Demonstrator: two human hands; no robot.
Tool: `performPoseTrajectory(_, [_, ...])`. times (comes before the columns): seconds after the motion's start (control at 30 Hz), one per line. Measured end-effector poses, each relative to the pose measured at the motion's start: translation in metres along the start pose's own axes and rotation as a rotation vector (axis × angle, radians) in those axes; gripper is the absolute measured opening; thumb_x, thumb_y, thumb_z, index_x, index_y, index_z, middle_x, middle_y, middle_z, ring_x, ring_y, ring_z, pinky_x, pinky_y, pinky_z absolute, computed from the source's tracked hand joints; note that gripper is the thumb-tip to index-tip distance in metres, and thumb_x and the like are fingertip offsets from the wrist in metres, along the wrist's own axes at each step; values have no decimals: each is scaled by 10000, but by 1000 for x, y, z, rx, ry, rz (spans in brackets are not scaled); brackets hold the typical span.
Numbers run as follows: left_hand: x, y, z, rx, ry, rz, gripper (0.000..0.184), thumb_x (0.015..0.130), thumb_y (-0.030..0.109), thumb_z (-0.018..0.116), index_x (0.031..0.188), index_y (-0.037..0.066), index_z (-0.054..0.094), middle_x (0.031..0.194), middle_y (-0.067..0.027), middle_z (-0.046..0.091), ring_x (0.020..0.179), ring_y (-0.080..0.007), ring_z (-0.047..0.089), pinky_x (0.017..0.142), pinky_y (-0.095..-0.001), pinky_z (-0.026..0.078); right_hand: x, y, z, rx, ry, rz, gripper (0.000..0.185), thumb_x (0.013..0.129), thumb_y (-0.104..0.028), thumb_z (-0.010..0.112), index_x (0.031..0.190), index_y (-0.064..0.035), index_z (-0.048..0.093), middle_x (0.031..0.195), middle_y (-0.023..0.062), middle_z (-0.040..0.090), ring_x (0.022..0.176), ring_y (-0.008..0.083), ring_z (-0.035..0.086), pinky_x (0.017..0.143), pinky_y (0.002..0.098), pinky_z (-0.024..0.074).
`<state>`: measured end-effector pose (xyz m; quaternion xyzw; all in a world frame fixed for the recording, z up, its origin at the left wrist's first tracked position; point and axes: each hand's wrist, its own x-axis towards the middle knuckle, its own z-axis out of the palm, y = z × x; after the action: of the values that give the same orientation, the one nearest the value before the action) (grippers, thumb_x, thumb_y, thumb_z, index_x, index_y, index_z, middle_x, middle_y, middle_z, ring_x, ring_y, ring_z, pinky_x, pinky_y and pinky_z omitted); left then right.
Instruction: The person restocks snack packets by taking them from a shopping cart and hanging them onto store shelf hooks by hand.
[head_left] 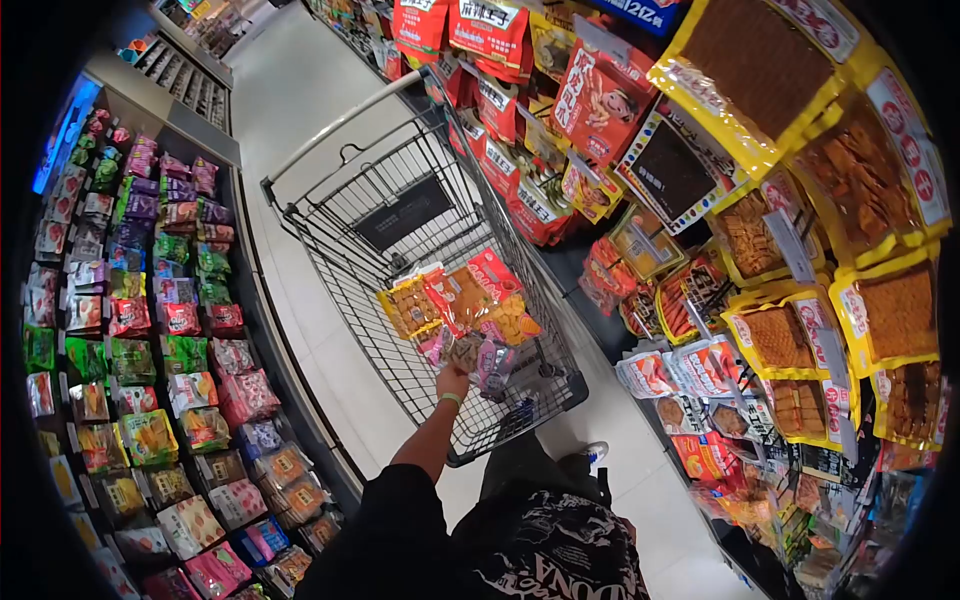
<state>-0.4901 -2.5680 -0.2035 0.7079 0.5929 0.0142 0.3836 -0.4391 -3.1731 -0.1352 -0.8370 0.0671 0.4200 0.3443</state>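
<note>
My left hand (453,382), with a light green band on its wrist, reaches into the shopping cart (330,235) near its front end. Its fingers are closed at a small greyish packet (462,353). Beside that packet lies a pink and silver packet (494,366). Farther in, a yellow-edged snack pack (411,306), a red and brown pack (462,296) and a bag with orange-yellow pieces (511,318) overlap in the basket. My right hand does not show in the view.
Snack shelves (130,400) line the left side of the aisle. On the right, a rack holds hanging red packs (490,40) and large yellow-edged packs (760,75). The pale tiled floor (290,80) runs between them. A shoe (597,452) shows below the cart.
</note>
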Motion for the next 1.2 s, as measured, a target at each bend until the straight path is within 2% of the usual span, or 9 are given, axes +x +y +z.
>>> performPoseTrajectory(0.17, [46,6,7,-180,29,-128,160,736,52,565,834,48,692,801,-137,704,784,-269,689,745,-363,531,-25,-65,3,-16,31,135,373,922,-305,604,1072,32,660,979,161,702,905,218,655,813,328,494])
performPoseTrajectory(0.4, [142,-38,53,-301,26,-167,177,741,74,622,901,0,621,778,-121,669,744,-231,660,686,-358,522,-38,-58,3,-102,60,229,387,937,-309,592,1072,49,651,977,159,699,918,204,646,828,320,490])
performPoseTrajectory(0.5, [178,-50,68,-557,-126,-370,286,772,150,612,1031,29,625,838,-115,676,755,-221,657,611,-353,507,-50,-50,6,56,76,248,390,932,-305,599,1078,54,647,984,151,695,930,199,640,838,315,487])
performPoseTrajectory(0.63, [193,-26,67,-824,-167,-585,333,787,156,632,1097,43,589,849,-103,649,777,-194,631,622,-381,512,-59,-53,5,-124,54,305,354,893,-243,617,1093,48,647,1000,144,692,930,192,636,835,297,480])
performPoseTrajectory(0.77, [204,-34,75,-344,99,-505,289,749,246,715,892,-1,672,731,-84,659,651,-211,656,513,-364,542,-71,-65,10,-5,103,301,364,888,-258,626,1093,42,649,994,132,695,920,190,639,827,301,483])
performPoseTrajectory(0.8, [238,-98,110,-375,177,-509,449,720,310,752,975,-48,660,763,-115,682,678,-228,673,486,-369,537,-69,-62,13,27,118,294,361,895,-266,623,1091,36,652,994,131,696,922,193,643,826,304,487])
performPoseTrajectory(0.97, [210,-32,74,-824,-179,-657,194,806,152,681,895,5,590,776,-101,619,648,-202,616,546,-326,525,-87,-44,25,18,188,333,341,923,-296,606,1075,3,666,996,127,699,940,208,661,822,315,501])
performPoseTrajectory(1.07, [193,-17,64,-602,-283,-521,165,823,201,650,812,40,621,628,-68,608,465,-168,559,386,-298,444,-97,-40,24,21,186,306,315,922,-285,608,1071,-14,670,998,122,701,953,210,666,825,314,503])
performPoseTrajectory(1.2, [150,35,43,-858,-456,-436,146,816,233,603,891,110,579,748,-24,580,663,-166,592,588,-346,498,-89,-47,17,120,151,327,325,916,-275,612,1057,14,662,963,116,701,881,188,660,776,313,507])
